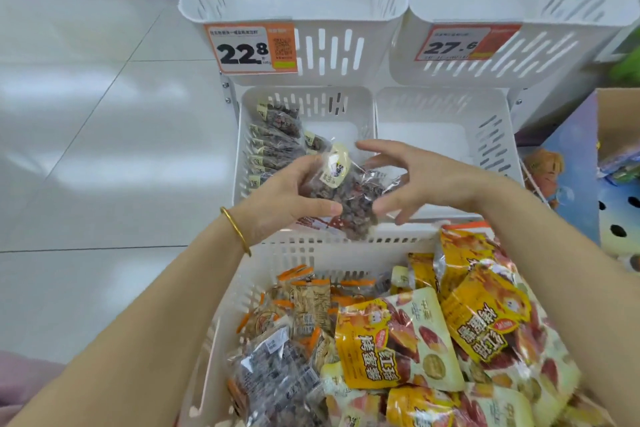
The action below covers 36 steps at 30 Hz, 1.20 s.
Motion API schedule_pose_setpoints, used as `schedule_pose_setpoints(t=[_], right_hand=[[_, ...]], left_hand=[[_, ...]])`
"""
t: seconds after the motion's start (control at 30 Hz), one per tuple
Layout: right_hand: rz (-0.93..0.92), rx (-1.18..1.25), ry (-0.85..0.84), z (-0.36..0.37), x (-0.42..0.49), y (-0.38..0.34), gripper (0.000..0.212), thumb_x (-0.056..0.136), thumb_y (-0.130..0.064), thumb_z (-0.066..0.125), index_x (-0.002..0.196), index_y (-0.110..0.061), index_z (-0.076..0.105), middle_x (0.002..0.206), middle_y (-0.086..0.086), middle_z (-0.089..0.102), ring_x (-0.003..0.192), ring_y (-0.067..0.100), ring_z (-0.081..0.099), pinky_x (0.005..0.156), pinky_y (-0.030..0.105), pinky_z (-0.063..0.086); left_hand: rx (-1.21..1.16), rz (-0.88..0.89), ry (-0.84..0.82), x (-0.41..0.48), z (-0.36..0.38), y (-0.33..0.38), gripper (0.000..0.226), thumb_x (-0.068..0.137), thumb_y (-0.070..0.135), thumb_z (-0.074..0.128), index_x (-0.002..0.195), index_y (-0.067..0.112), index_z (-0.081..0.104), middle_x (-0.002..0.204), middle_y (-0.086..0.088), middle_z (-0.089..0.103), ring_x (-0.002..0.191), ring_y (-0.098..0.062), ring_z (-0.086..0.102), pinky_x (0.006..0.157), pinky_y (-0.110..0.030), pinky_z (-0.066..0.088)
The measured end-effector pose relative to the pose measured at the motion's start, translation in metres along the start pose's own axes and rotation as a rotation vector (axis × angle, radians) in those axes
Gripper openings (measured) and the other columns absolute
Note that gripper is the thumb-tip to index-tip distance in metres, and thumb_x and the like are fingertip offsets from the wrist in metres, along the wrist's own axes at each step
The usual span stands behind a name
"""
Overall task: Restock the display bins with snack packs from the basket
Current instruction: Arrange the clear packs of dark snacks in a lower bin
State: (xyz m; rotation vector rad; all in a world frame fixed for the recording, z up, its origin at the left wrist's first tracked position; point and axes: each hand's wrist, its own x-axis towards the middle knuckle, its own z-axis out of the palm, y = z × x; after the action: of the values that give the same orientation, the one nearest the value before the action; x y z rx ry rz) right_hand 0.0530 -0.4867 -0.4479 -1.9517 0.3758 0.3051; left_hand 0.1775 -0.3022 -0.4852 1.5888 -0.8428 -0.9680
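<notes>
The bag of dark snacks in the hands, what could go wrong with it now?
It could slip: only the left hand grips the snack pack, while the right hand is open beside it. Dropped in carelessly, it might topple the row of packs standing in the lower left bin. The right arm also crosses heaped yellow packs and may nudge one out.
</notes>
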Motion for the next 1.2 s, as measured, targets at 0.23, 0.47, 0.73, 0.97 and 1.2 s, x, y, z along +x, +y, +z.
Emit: schedule_pose_setpoints(t=[0.23,0.47,0.73,0.97,1.2], right_hand=[[-0.247,-0.245,0.524,-0.007,0.074,0.009,0.052,0.073,-0.008,0.077,0.118,-0.027,0.06,0.114,0.003,0.06,0.093,0.019,0.06,0.077,0.038,0.054],[-0.297,-0.885,0.949,-0.004,0.139,0.033,0.054,0.073,0.0,0.068,0.124,-0.015,0.057,0.116,0.012,0.058,0.091,0.038,0.057,0.062,0.037,0.048],[-0.027,-0.881,0.856,0.001,0.207,0.039,0.048,0.081,0.012,0.053,0.124,-0.011,0.049,0.117,0.014,0.05,0.1,0.037,0.052,0.062,0.034,0.033],[-0.041,-0.506,0.39,-0.003,0.239,0.047,0.048,0.09,-0.003,0.055,0.136,-0.015,0.045,0.138,0.01,0.045,0.126,0.027,0.044,0.104,0.03,0.033],[0.111,-0.291,0.476,0.008,0.237,0.044,0.061,0.089,-0.009,0.044,0.146,-0.02,0.026,0.146,0.013,0.021,0.127,0.038,0.036,0.106,0.044,0.036]], left_hand=[[0.262,0.151,0.222,0.075,-0.029,-0.009,0.074,0.071,0.004,0.079,0.133,0.018,0.041,0.122,0.006,0.055,0.115,-0.009,0.052,0.099,-0.023,0.043],[0.975,-0.011,0.409,0.125,-0.061,-0.058,0.065,0.092,0.033,0.056,0.146,0.011,0.027,0.155,-0.007,0.02,0.144,-0.027,0.011,0.117,-0.035,0.009],[1.219,-0.008,0.481,0.135,-0.059,-0.076,0.048,0.09,0.041,0.052,0.133,0.02,0.047,0.146,-0.01,0.024,0.135,-0.033,0.018,0.11,-0.046,0.022],[1.117,-0.002,0.528,0.125,-0.062,-0.09,0.042,0.089,0.033,0.055,0.128,0.016,0.051,0.147,-0.01,0.026,0.138,-0.03,0.017,0.112,-0.042,0.018],[1.095,0.016,0.545,0.124,-0.064,-0.089,0.043,0.09,0.031,0.055,0.128,0.012,0.05,0.147,-0.012,0.03,0.138,-0.03,0.02,0.113,-0.041,0.018]])
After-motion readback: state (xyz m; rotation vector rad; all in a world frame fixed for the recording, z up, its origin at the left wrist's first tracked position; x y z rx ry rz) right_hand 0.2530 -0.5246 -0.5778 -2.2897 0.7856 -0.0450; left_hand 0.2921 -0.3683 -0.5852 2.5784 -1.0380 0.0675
